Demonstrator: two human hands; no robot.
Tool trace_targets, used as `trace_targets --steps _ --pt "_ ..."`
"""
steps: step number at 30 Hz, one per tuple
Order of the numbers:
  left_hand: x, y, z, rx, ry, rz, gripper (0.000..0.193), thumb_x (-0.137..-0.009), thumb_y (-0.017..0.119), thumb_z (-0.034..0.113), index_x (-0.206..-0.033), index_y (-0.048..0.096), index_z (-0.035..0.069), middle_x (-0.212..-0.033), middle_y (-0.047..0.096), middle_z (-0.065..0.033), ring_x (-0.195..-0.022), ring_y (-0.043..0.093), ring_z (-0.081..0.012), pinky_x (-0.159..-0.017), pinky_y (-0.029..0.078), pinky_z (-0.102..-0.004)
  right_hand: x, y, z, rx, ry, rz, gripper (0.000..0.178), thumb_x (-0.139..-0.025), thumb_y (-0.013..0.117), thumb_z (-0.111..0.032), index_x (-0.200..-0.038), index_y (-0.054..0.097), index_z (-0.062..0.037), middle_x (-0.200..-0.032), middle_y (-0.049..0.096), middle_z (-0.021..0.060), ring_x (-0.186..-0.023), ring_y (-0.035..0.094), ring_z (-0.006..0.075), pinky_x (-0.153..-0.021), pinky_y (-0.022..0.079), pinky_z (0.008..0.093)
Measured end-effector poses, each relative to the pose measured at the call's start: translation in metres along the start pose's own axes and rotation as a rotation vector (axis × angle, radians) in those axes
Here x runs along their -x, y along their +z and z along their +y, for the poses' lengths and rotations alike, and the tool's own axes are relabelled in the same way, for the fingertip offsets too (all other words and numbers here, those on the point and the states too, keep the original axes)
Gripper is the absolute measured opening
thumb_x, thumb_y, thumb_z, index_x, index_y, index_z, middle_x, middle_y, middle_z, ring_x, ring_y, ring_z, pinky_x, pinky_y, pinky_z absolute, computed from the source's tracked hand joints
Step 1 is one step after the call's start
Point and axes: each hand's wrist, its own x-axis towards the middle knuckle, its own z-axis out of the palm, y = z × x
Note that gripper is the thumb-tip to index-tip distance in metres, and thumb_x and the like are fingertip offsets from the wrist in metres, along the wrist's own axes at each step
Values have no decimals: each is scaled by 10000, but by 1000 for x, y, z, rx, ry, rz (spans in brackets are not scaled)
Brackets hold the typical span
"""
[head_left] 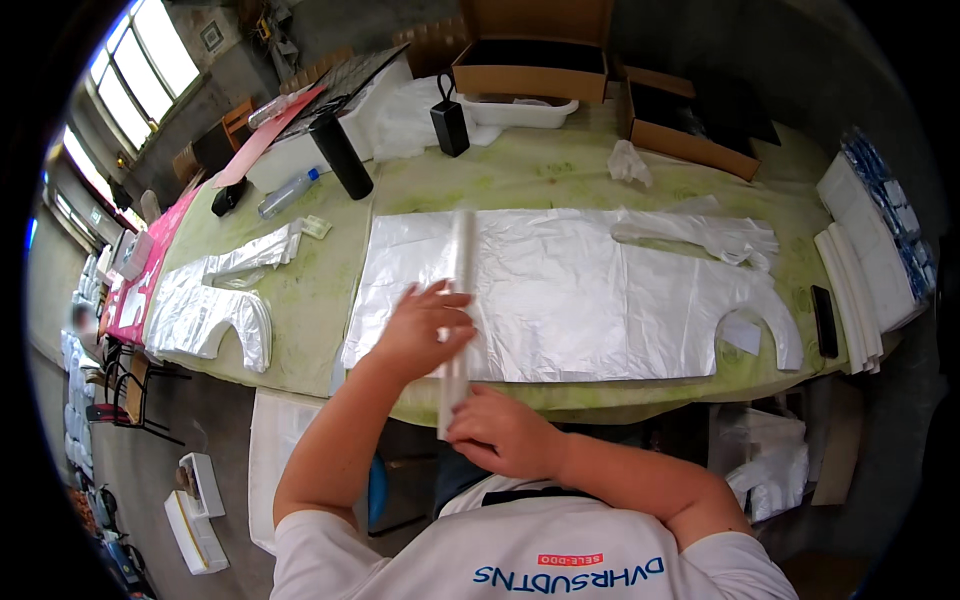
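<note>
A narrow roll of whitish plastic film (464, 255) lies crosswise over a spread of thin white plastic sheeting (550, 300). Its near end hangs over the table's front edge. With fingers apart, my left hand (425, 328) rests against the middle of the roll. My right hand (505, 432) is closed around the roll's near end, its thumb hidden in part. At the right, the sheeting ends in curved, strap-like cutouts. A similar white plastic piece with cutouts (190, 310) lies farther left.
On the green-patterned tablecloth (540, 180) stand a black cylinder (341, 157), a black box-shaped item with a loop (449, 125) and a plastic bottle (287, 194). Open cardboard boxes (690, 130) sit at the back. A phone (824, 321) and white rolls (848, 295) lie right.
</note>
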Motion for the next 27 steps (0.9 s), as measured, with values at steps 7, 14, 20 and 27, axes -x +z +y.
trace_targets --steps 7,14,20,27 --pt "8 11 2 -97 -350 92 747 -895 726 424 -1497 451 78 -1598 346 -220 -1490 278 -448 -1210 297 -493 56 -19 1 -20 162 1 120 -812 736 -25 -923 696 -47 -912 677 109 -890 633 315 -830 514 407" --pt "40 6 -69 -280 -689 135 921 -888 689 423 -1601 236 56 -1670 159 -236 -1536 183 -416 -1241 222 -471 73 -28 -3 4 158 52 138 -810 749 -39 -941 711 -59 -920 690 104 -898 653 305 -820 534 400" --pt "32 -3 -49 -170 -798 78 892 -888 702 317 -1620 222 144 -1632 249 -257 -1465 327 -440 -1206 297 -462 73 -27 1 8 177 40 131 -817 751 -55 -942 715 -66 -925 698 93 -904 662 291 -816 538 395" --pt "63 -6 -103 100 -642 338 842 -923 657 174 -1634 205 210 -1411 557 -214 -1206 602 -344 -1019 475 -414 82 -30 -5 2 252 26 137 -845 733 -43 -981 721 -53 -951 709 98 -877 673 276 -782 544 365"
